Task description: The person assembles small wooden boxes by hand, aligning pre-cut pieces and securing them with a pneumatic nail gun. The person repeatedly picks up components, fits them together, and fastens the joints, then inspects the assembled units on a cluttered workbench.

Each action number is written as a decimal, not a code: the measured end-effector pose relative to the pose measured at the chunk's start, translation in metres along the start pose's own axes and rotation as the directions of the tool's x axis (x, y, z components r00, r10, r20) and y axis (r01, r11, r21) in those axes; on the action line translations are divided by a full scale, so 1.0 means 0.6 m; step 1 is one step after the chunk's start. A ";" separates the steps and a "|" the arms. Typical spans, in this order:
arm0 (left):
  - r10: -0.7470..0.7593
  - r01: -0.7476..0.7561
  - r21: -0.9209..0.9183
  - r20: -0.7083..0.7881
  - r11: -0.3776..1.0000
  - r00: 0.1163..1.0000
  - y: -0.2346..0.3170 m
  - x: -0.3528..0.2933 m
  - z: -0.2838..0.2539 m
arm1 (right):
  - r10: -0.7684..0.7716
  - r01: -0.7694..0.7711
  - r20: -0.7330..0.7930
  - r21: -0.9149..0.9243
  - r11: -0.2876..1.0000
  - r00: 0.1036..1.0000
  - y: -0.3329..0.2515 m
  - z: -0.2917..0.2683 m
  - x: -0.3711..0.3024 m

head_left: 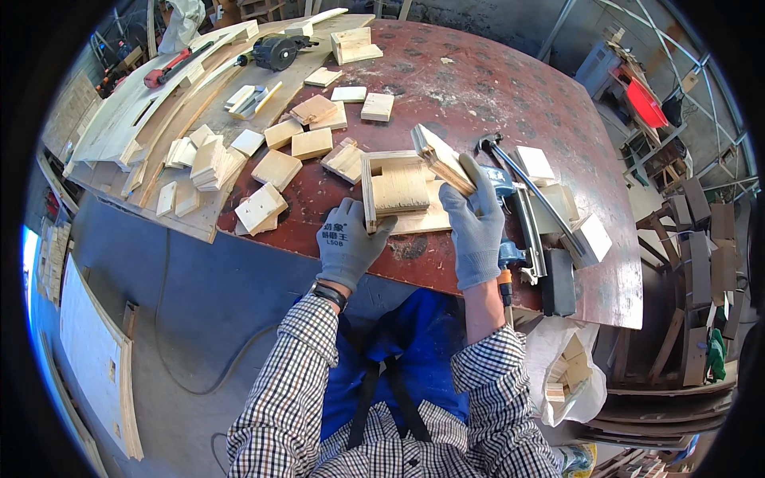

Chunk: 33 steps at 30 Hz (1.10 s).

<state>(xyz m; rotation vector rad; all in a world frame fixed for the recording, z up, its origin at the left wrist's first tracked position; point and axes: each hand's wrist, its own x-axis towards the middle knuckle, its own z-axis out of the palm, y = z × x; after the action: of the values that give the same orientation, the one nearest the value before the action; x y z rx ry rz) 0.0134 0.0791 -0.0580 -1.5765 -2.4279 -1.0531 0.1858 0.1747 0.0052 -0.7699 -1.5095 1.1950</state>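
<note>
My right hand (476, 223), in a grey work glove, is closed on a small stack of plywood blocks (440, 159), tilted and raised over the table. My left hand (351, 243), gloved alike, grips the near left corner of a wooden box piece (369, 195), thumb against its front edge. A flat square block (400, 190) lies inside that piece. Just right of my right hand lie a blue and silver nail gun (526, 227) with an orange hose fitting and a hammer (530, 187) with a black head and blue handle.
Loose wood blocks (276, 170) are scattered left of the box on the red-brown tabletop (478, 92). A circular saw (279, 52) and a red tool (166, 72) lie farther back. More blocks (591, 239) stand at right. A white sack of offcuts (570, 378) hangs below the near right edge.
</note>
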 end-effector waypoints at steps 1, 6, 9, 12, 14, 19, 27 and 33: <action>-0.002 0.002 0.005 0.003 1.000 1.000 0.002 0.000 -0.001 | -0.029 0.029 -0.008 -0.036 0.999 1.000 0.004 0.000 0.000; -0.017 0.017 0.006 0.018 1.000 1.000 0.002 0.001 -0.004 | -0.227 0.226 0.018 -0.188 0.956 0.974 0.019 0.010 0.002; 0.022 -0.021 0.013 -0.038 1.000 0.999 0.001 0.001 -0.002 | -0.289 0.295 0.067 -0.307 0.905 0.955 0.031 0.019 -0.002; 0.050 -0.049 0.028 -0.070 0.998 0.996 0.000 0.000 0.001 | -0.262 0.260 0.039 -0.332 0.907 0.964 0.044 0.022 -0.011; 0.038 -0.037 0.024 -0.063 0.999 0.997 -0.001 0.001 0.000 | -0.279 0.284 0.062 -0.332 0.900 0.958 0.049 0.022 -0.012; 0.039 -0.038 0.022 -0.047 0.999 0.998 0.000 0.001 -0.001 | -0.305 0.318 0.096 -0.368 0.874 0.948 0.065 0.024 -0.007; 0.022 -0.020 0.033 -0.046 0.999 0.999 -0.006 0.000 0.001 | -0.196 0.319 0.282 -0.505 0.802 0.939 0.076 0.036 -0.011; 0.033 -0.031 0.055 -0.026 0.998 0.999 -0.003 0.001 0.002 | -0.173 0.281 0.294 -0.377 0.883 0.940 0.094 0.035 -0.003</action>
<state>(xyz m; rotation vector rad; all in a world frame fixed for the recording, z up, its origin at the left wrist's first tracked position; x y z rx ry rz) 0.0118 0.0795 -0.0597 -1.5689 -2.3845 -0.9879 0.1602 0.1841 -0.0487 -0.7033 -2.0474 0.8224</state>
